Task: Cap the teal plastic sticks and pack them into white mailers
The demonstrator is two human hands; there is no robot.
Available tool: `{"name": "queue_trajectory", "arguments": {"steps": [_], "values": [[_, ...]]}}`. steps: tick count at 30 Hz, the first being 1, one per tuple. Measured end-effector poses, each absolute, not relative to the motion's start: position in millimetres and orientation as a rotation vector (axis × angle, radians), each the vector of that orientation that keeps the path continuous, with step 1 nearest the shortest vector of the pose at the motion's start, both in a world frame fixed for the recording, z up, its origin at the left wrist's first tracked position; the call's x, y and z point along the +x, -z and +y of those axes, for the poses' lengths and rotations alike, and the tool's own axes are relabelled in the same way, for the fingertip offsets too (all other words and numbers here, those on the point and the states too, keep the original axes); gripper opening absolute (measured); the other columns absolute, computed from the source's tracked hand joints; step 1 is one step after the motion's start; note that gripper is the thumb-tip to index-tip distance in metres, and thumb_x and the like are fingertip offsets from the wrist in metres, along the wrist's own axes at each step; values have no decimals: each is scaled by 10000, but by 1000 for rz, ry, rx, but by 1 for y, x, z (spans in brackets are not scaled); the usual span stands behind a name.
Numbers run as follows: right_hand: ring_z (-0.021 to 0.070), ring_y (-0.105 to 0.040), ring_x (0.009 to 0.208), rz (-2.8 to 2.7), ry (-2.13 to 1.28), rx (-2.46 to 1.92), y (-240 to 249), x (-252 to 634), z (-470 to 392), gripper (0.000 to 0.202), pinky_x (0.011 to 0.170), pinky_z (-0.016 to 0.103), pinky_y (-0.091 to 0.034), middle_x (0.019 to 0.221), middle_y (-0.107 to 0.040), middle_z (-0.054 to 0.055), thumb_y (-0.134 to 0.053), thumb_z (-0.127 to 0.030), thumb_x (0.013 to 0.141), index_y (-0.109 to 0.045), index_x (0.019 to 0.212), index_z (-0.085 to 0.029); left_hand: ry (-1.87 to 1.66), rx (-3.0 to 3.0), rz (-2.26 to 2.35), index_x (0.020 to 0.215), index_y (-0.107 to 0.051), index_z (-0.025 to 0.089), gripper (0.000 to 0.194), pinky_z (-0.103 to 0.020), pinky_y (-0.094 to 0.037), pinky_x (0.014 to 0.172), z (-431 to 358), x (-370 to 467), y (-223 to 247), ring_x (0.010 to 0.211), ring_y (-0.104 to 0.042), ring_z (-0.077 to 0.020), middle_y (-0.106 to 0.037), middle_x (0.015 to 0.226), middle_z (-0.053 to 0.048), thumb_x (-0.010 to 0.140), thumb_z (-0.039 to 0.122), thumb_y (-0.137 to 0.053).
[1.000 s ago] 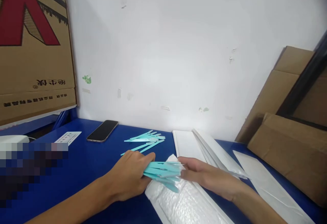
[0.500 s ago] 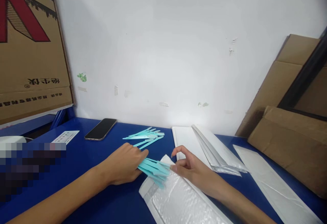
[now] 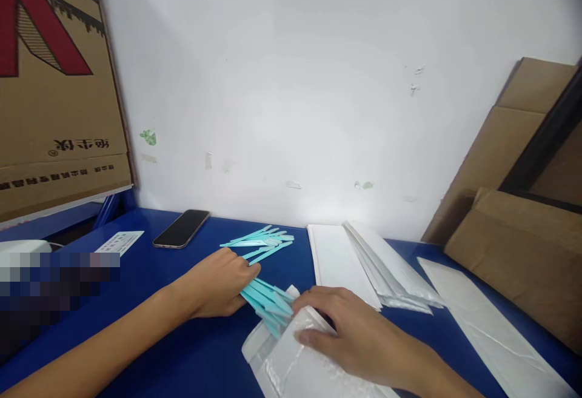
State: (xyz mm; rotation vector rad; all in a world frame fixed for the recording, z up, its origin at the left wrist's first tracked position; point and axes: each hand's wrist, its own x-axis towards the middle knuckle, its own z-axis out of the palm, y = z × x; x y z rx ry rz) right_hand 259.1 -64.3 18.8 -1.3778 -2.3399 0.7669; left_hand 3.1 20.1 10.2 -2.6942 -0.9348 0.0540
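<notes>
My left hand (image 3: 227, 283) is closed around a bundle of flat turquoise sticks (image 3: 267, 301), whose kind I cannot make out. Their free ends point right and down, at the mouth of a white bubble mailer (image 3: 313, 355). My right hand (image 3: 350, 331) pinches the mailer's edge near that mouth, thumb on the near side and fingers over the top. Whether the stick tips are inside the mailer or just over its flap I cannot tell. Beyond my left hand lies a loose pile of similar turquoise sticks (image 3: 261, 240) on the blue table (image 3: 182, 355).
Several white mailers (image 3: 345, 252) lie behind my right hand, and a long white one (image 3: 491, 325) is at the right. A phone (image 3: 182, 228) and a printed card (image 3: 122, 240) are at the left. Cardboard boxes (image 3: 522, 265) (image 3: 59, 101) flank the table against the white wall.
My right hand has moved from beside the stick tips down onto the mailer and now grips its edge. My left hand has shifted slightly left with the sticks.
</notes>
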Motion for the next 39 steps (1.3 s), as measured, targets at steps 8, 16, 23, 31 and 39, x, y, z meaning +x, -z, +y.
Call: {"name": "queue_trajectory", "arguments": {"steps": [8, 16, 23, 31, 39], "values": [[193, -595, 1032, -2334, -921, -1363, -19, 263, -65, 122, 838, 286, -431, 1162, -620, -25, -639, -389, 959, -674, 1063, -336, -81, -2662, -880, 849, -587, 184, 46, -339, -432, 536, 21, 5, -4, 615, -678, -288, -715, 743, -94, 826, 182, -547], [176, -577, 928, -2227, -1022, -1231, -14, 262, -57, 182, 788, 287, -433, 1043, -637, -8, -673, -458, 925, -703, 934, -279, -34, -2721, -792, 860, -572, 180, 43, -323, -409, 516, 18, 7, 0, 602, -671, -273, -688, 707, -76, 821, 191, -588], [155, -533, 873, -2108, -1122, -1220, -14, 258, -58, 201, 729, 269, -406, 1061, -608, -5, -673, -465, 920, -686, 940, -266, -20, -2686, -708, 853, -550, 185, 43, -317, -343, 456, 13, 12, -3, 572, -655, -251, -668, 701, -58, 894, 196, -547], [106, -334, 588, -1999, -1181, -1223, -6, 250, -59, 251, 537, 261, -244, 652, -412, -73, -626, -506, 945, -634, 944, -255, 38, -2678, -573, 1100, -499, 177, 239, -316, -381, 463, 3, 16, -1, 590, -641, -228, -649, 754, -17, 875, 101, -529], [103, -281, 550, -1928, -1150, -1232, -2, 245, -61, 213, 507, 269, -201, 583, -323, -87, -638, -464, 950, -628, 925, -253, 143, -2643, -501, 1281, -419, 136, 340, -325, -416, 521, -5, 19, 2, 615, -618, -194, -648, 804, -17, 953, 51, -448]]}}
